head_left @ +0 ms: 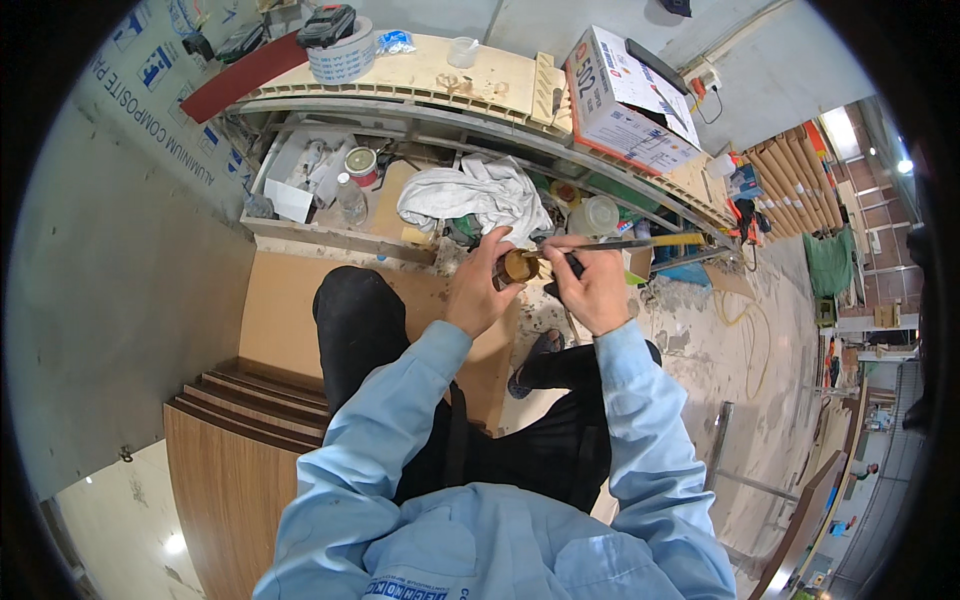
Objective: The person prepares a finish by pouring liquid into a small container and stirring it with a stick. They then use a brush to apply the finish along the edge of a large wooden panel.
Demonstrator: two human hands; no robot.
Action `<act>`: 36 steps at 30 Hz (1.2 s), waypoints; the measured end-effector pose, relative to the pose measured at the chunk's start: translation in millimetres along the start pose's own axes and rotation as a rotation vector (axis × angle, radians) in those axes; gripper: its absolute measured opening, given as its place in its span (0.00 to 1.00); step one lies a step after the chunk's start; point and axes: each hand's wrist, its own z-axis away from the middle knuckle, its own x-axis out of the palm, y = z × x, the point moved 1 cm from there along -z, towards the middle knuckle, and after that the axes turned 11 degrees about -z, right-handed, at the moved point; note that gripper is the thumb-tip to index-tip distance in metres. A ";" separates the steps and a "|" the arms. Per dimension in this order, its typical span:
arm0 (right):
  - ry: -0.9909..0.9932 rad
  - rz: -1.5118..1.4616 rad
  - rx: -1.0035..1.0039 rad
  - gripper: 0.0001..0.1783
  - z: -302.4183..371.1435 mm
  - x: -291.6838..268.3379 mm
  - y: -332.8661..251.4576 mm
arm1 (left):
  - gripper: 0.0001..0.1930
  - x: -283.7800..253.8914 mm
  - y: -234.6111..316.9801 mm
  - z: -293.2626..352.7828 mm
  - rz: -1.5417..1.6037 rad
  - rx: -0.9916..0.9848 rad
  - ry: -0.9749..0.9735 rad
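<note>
In front of my knees, my left hand (479, 287) is wrapped round a small brown jar (516, 268). The jar's open mouth tilts up toward me, with amber-brown matter inside. Close on its right, my right hand (592, 287) grips a long thin tool (622, 243) with a grey shaft and a yellow far end. The tool's near tip is at the jar's rim; whether it reaches inside I cannot tell. A small black piece (574, 265) shows between the right fingers, its kind unclear. Behind the hands a crumpled white cloth (475, 195) lies on the low shelf.
A long workbench (440, 75) carries a tape roll (342, 58) and a white carton (632, 105). Beneath it are a tin (361, 165), a plastic bottle (351, 200) and a round tub (596, 216). Wood-grain panels (230, 480) stand at my left, beside a large metallic sheet (130, 300).
</note>
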 end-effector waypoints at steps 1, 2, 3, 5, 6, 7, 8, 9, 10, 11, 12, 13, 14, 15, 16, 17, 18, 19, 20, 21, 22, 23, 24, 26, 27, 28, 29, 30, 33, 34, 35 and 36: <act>-0.005 -0.036 -0.035 0.09 0.8 3.8 -1.2 | 0.46 -0.1 -0.1 0.2 -0.008 -0.005 -0.010; -0.034 -0.072 -0.075 0.09 2.2 6.6 -2.2 | 0.46 -0.7 -0.6 0.4 -0.018 -0.022 -0.024; -0.068 -0.068 -0.039 0.08 5.6 8.2 -3.3 | 0.46 -1.9 -0.9 0.8 -0.018 -0.012 -0.013; -0.085 -0.036 -0.052 0.08 10.9 6.7 -4.5 | 0.46 -3.8 -1.9 0.9 -0.020 -0.014 0.002; -0.102 -0.022 -0.068 0.08 11.8 5.8 -4.7 | 0.46 -4.5 -2.1 1.0 -0.023 -0.009 0.009; -0.093 0.013 0.032 0.08 12.8 1.7 -3.0 | 0.46 -4.5 -2.1 0.7 -0.025 -0.002 0.016; -0.060 0.017 -0.012 0.08 11.7 0.8 -2.7 | 0.46 -4.0 -1.9 0.7 -0.025 -0.002 0.020; -0.016 0.035 -0.029 0.08 10.1 -1.8 -1.5 | 0.46 -2.8 -1.4 0.2 -0.009 0.007 0.018; 0.043 0.063 -0.014 0.08 8.4 -1.7 -0.5 | 0.46 -1.8 -0.9 0.1 0.007 0.010 0.012; 0.034 0.063 0.003 0.08 6.3 -0.9 0.5 | 0.46 -0.9 -0.5 -0.2 0.024 0.010 0.001; 0.009 0.023 -0.018 0.08 5.3 1.4 0.7 | 0.46 -0.3 -0.1 -0.4 0.009 0.015 0.002; 0.006 -0.012 -0.034 0.08 4.7 4.3 0.2 | 0.46 -0.5 0.0 -0.3 -0.005 0.016 0.000; -0.011 -0.054 -0.064 0.08 5.4 6.5 -0.5 | 0.46 -0.9 -0.4 -0.4 -0.021 0.001 -0.011; -0.069 -0.068 0.004 0.08 7.0 8.7 -0.8 | 0.46 -1.9 -0.8 -0.1 -0.020 0.004 -0.001; -0.068 -0.067 -0.009 0.08 8.1 9.2 -1.6 | 0.46 -3.1 -1.6 0.0 -0.020 -0.008 0.000; -0.086 -0.074 -0.042 0.08 9.9 7.8 -2.2 | 0.46 -3.8 -2.3 0.5 -0.018 -0.029 -0.001; -0.108 -0.073 -0.072 0.08 10.2 6.2 -2.2 | 0.45 -4.6 -2.8 0.6 -0.028 -0.008 0.014; -0.131 -0.032 0.055 0.09 10.3 1.9 -0.1 | 0.45 -4.6 -3.0 0.8 -0.036 0.006 0.026; -0.109 -0.045 -0.031 0.09 8.8 -1.6 0.4 | 0.45 -4.3 -3.1 0.6 -0.044 0.023 0.034; -0.077 -0.027 -0.051 0.09 6.8 -6.8 1.7 | 0.45 -3.3 -3.2 0.5 -0.031 0.014 0.026; -0.033 -0.008 -0.084 0.09 4.7 -10.5 3.0 | 0.45 -2.2 -3.1 0.3 -0.019 0.007 0.017; -0.055 0.007 0.003 0.09 2.8 -13.5 4.5 | 0.46 -1.5 -2.9 -0.2 -0.009 0.002 0.009; -0.057 0.044 -0.020 0.09 2.6 -14.9 4.3 | 0.46 -0.7 -2.3 0.0 -0.025 0.006 0.008; -0.073 0.114 -0.072 0.09 3.8 -14.2 2.1 | 0.46 -0.1 -1.4 1.3 -0.054 -0.007 0.007; -0.104 -0.006 -0.001 0.09 5.7 -11.5 1.1 | 0.46 -0.4 -1.2 1.6 -0.052 0.006 0.018; -0.113 -0.019 0.036 0.09 6.9 -9.0 -0.2 | 0.45 -0.5 -1.2 1.6 -0.045 0.009 0.015; -0.126 -0.019 0.079 0.09 8.0 -5.4 -1.2 | 0.45 -0.4 -1.1 2.0 -0.039 0.002 0.004; -0.142 -0.006 0.126 0.09 8.0 -2.9 -2.0 | 0.45 -0.7 -1.0 2.1 -0.045 0.013 0.002; -0.069 -0.069 0.007 0.09 1.1 1.9 -2.4 | 0.45 -0.6 -1.2 1.8 -0.053 0.014 -0.012; -0.049 -0.057 -0.054 0.09 -2.0 2.0 -1.5 | 0.45 -0.3 -1.4 1.7 -0.044 0.010 -0.014; -0.054 -0.031 -0.058 0.09 -4.4 0.7 -0.3 | 0.45 -0.5 -1.9 1.2 -0.036 0.005 -0.015; -0.043 0.001 -0.059 0.09 -6.2 -0.1 0.9 | 0.45 -0.6 -2.2 1.1 -0.031 0.004 -0.009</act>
